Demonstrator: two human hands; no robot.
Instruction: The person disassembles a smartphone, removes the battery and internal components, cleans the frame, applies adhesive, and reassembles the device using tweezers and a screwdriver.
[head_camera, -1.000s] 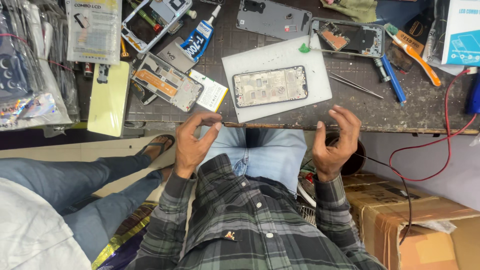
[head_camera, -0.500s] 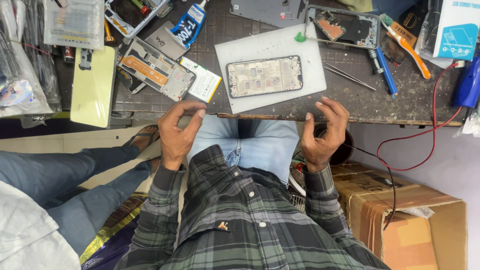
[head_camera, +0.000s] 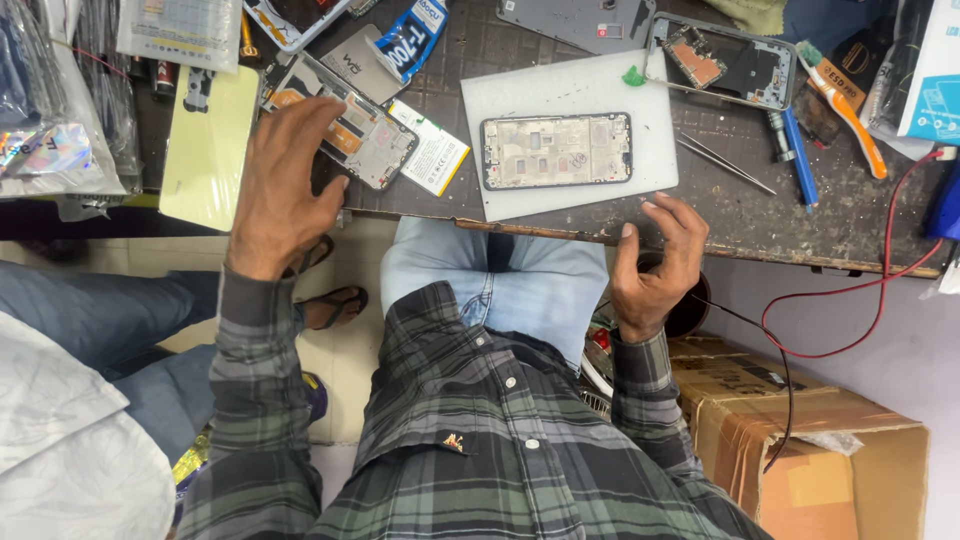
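My left hand (head_camera: 285, 185) is spread wide, fingertips on the opened phone frame (head_camera: 350, 130) near the workbench's (head_camera: 760, 215) front edge, left of the white mat (head_camera: 570, 95). My right hand (head_camera: 655, 265) curls loosely, gripping nothing, fingertips on the front edge just below the mat's right corner; the bare phone chassis (head_camera: 557, 150) lies on the mat. Half a second ago both hands rested at the edge; the left has since reached forward.

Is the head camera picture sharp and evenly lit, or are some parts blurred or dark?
In the head view the light is soft and even, the phone frame on the white mat is sharp, the left hand looks slightly soft, the clear bags show small glare, and the floor under the bench is darker.
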